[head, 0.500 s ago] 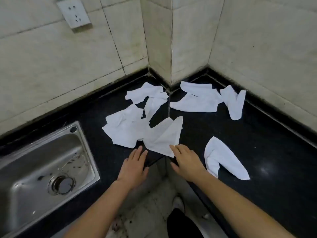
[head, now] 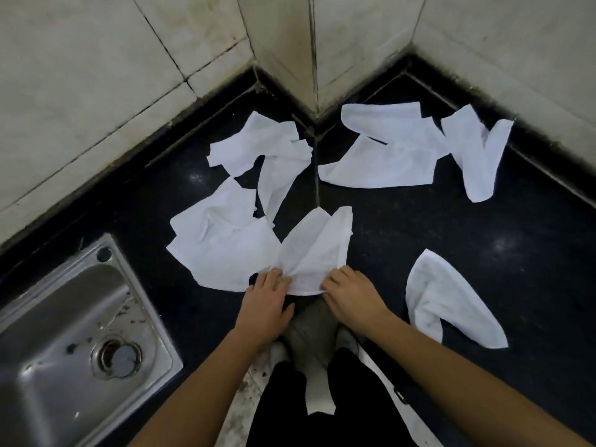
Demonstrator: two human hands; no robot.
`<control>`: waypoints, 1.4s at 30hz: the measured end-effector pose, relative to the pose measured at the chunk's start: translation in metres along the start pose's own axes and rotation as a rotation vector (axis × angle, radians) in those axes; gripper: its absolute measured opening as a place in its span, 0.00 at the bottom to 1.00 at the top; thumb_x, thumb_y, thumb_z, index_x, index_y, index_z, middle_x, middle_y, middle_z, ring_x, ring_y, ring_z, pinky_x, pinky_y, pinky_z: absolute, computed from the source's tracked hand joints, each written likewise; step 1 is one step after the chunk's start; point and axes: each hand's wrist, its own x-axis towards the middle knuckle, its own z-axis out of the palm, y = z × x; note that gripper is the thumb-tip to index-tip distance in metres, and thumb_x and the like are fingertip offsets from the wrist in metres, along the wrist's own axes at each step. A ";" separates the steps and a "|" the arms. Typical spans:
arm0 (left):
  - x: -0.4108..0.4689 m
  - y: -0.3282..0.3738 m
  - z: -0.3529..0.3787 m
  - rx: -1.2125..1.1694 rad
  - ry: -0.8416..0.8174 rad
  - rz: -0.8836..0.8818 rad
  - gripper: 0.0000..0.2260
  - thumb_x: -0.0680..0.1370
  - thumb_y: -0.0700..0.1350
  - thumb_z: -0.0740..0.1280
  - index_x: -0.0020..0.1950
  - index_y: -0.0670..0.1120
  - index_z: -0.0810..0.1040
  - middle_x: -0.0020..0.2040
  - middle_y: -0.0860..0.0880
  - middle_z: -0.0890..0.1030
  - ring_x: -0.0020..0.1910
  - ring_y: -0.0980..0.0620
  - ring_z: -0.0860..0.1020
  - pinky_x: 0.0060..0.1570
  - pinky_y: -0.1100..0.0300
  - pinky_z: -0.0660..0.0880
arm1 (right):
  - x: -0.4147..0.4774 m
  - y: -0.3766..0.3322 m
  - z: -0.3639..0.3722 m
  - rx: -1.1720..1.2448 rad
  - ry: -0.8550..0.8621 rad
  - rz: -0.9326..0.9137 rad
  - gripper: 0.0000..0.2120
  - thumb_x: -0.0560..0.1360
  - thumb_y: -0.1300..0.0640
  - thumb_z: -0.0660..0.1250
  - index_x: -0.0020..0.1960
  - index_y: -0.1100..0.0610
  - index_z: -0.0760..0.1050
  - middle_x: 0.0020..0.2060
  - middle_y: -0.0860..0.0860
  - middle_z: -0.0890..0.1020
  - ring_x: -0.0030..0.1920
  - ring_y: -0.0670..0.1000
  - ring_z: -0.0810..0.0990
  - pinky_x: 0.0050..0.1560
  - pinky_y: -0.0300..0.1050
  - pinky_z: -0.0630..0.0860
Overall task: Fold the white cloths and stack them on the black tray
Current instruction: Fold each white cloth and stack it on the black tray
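Observation:
Several crumpled white cloths lie scattered on a black corner counter (head: 419, 240). The nearest cloth (head: 317, 253) is at the counter's front edge. My left hand (head: 266, 303) pinches its near left corner and my right hand (head: 350, 293) pinches its near right corner. Another cloth (head: 219, 250) lies just left of it, partly under it. More cloths lie further back: one at centre left (head: 274, 156), one at the back right (head: 383, 153), one beside it (head: 477, 156). A lone cloth (head: 442, 301) lies to the right of my right hand. No black tray is in view.
A steel sink (head: 74, 333) with a drain is set into the counter at the lower left. Tiled walls (head: 96, 91) enclose the counter, with a protruding wall corner (head: 311, 53) at the back. My legs and the floor show below the front edge.
Both hands have moved forward onto the near edge of the nearest cloth and closed on its corners. The camera has tilted further down.

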 end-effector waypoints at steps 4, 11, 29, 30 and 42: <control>0.009 -0.008 -0.007 -0.014 0.074 0.103 0.17 0.69 0.51 0.74 0.56 0.49 0.79 0.53 0.47 0.80 0.50 0.45 0.78 0.43 0.51 0.78 | 0.004 -0.001 -0.026 0.125 0.087 0.173 0.04 0.77 0.54 0.68 0.49 0.54 0.80 0.43 0.51 0.81 0.43 0.54 0.79 0.40 0.47 0.75; 0.033 -0.012 -0.035 -0.050 0.227 0.361 0.10 0.65 0.37 0.76 0.43 0.47 0.83 0.37 0.51 0.80 0.36 0.48 0.78 0.34 0.55 0.75 | -0.024 -0.020 -0.090 0.087 0.213 0.491 0.10 0.83 0.51 0.59 0.59 0.50 0.77 0.50 0.48 0.78 0.52 0.53 0.78 0.42 0.45 0.73; 0.086 0.011 -0.193 -0.736 0.412 0.332 0.02 0.77 0.44 0.70 0.47 0.49 0.82 0.36 0.53 0.81 0.35 0.56 0.78 0.37 0.64 0.71 | -0.048 -0.021 -0.196 0.049 0.712 0.726 0.11 0.78 0.64 0.67 0.59 0.58 0.81 0.52 0.54 0.82 0.49 0.55 0.82 0.47 0.37 0.72; 0.089 0.014 -0.203 -0.770 0.423 0.314 0.02 0.78 0.44 0.70 0.47 0.49 0.82 0.36 0.53 0.81 0.37 0.57 0.79 0.38 0.67 0.72 | -0.043 -0.019 -0.204 0.047 0.757 0.708 0.10 0.77 0.64 0.68 0.58 0.58 0.82 0.52 0.54 0.82 0.49 0.55 0.83 0.47 0.39 0.74; 0.064 -0.022 -0.155 -0.526 0.550 0.415 0.09 0.73 0.34 0.71 0.50 0.46 0.80 0.47 0.52 0.81 0.40 0.55 0.77 0.42 0.58 0.77 | -0.042 -0.034 -0.158 0.106 0.752 0.660 0.08 0.78 0.57 0.68 0.56 0.49 0.81 0.53 0.43 0.79 0.48 0.45 0.79 0.43 0.43 0.77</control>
